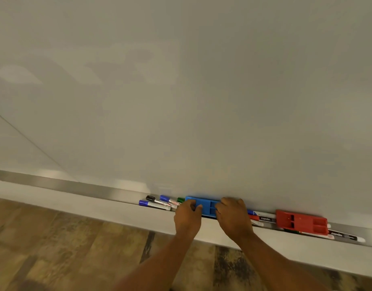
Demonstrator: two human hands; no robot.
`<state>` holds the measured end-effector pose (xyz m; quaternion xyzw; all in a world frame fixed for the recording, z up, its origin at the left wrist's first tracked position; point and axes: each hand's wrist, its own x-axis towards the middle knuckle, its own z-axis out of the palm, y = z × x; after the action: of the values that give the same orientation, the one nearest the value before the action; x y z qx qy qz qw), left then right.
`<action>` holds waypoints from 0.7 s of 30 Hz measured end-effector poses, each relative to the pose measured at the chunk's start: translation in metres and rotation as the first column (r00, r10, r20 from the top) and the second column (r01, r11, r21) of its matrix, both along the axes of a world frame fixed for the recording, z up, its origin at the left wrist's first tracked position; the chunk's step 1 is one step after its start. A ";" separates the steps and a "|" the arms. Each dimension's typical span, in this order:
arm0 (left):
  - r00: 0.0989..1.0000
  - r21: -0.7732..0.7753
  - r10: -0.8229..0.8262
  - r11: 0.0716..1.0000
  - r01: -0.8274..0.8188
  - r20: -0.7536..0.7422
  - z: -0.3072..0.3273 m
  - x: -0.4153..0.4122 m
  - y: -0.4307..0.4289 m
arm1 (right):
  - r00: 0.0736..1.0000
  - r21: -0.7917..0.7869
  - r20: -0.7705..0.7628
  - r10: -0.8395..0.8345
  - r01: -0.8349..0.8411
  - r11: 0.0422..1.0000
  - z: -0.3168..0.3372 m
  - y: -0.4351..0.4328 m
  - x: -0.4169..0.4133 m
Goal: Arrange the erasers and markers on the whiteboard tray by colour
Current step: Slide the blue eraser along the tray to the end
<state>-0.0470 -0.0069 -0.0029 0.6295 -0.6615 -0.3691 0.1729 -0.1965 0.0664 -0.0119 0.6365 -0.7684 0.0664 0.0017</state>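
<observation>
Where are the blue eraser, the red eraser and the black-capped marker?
blue eraser (208, 206): head view, middle of its visible top.
red eraser (301, 222): head view, centre of its top face.
black-capped marker (150, 198): head view, on its black cap.

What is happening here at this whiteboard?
A person grips the blue plastic eraser with both hands: the left hand at its left end, the right hand at its right end. The eraser sits in the long metal whiteboard tray. The red plastic eraser lies further right, untouched. Markers with blue, black and green caps lie mixed left of the blue eraser, so the sorting looks unfinished.
</observation>
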 end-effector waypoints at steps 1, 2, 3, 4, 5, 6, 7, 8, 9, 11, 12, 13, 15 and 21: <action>1.000 0.013 0.004 1.000 -0.004 -0.002 -0.001 0.001 -0.002 | 1.000 -0.026 0.003 0.006 -0.006 1.000 -0.001 0.000 0.001; 1.000 0.025 0.004 1.000 -0.004 -0.002 0.001 0.002 -0.004 | 1.000 -0.036 0.010 0.009 -0.008 0.999 -0.001 -0.001 0.002; 1.000 0.036 0.002 0.999 -0.002 0.003 0.002 0.005 -0.005 | 1.000 -0.050 0.028 0.010 -0.008 0.999 0.000 -0.002 0.005; 1.000 0.039 -0.002 0.999 0.001 0.012 0.003 0.008 -0.007 | 0.998 -0.057 0.067 0.005 -0.001 0.998 0.001 -0.003 0.009; 1.000 0.033 -0.005 0.999 0.004 0.025 0.004 0.012 -0.009 | 0.993 -0.072 0.115 0.001 0.007 0.997 0.003 -0.005 0.014; 0.999 0.024 -0.002 1.000 0.001 0.042 0.005 0.019 -0.011 | 0.988 -0.083 0.157 -0.004 0.018 0.996 0.005 -0.009 0.022; 0.998 0.012 0.005 1.000 -0.006 0.063 0.007 0.022 -0.012 | 0.982 -0.094 0.190 -0.007 0.025 0.995 0.006 -0.011 0.027; 0.996 -0.010 0.018 1.000 -0.017 0.083 0.009 0.025 -0.013 | 0.977 -0.099 0.211 -0.005 0.027 0.995 0.008 -0.013 0.032; 0.995 -0.030 0.031 0.999 -0.028 0.096 0.010 0.030 -0.016 | 0.975 -0.113 0.221 0.004 0.022 0.993 0.008 -0.018 0.040; 0.991 -0.080 0.043 0.996 -0.033 0.129 0.014 0.043 -0.024 | 0.973 -0.126 0.230 0.014 0.016 0.992 0.010 -0.029 0.055; 0.987 -0.105 0.041 0.994 -0.025 0.156 0.016 0.050 -0.028 | 0.971 -0.124 0.238 0.011 0.020 0.992 0.013 -0.034 0.062; 0.980 -0.129 0.041 0.992 -0.016 0.192 0.018 0.063 -0.035 | 0.970 -0.132 0.241 0.022 0.011 0.991 0.014 -0.042 0.073; 0.962 -0.183 0.031 0.983 0.020 0.272 0.020 0.082 -0.045 | 0.969 -0.143 0.243 0.043 -0.008 0.990 0.016 -0.055 0.091; 0.945 -0.297 0.067 0.954 0.034 0.322 0.031 0.146 -0.079 | 0.962 -0.215 0.223 0.158 -0.109 0.971 0.015 -0.103 0.151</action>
<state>0.0985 -0.0862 0.0278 0.6542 -0.7238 -0.1535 0.1567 -0.0452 -0.0367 0.0031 0.6710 -0.7075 0.2194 -0.0312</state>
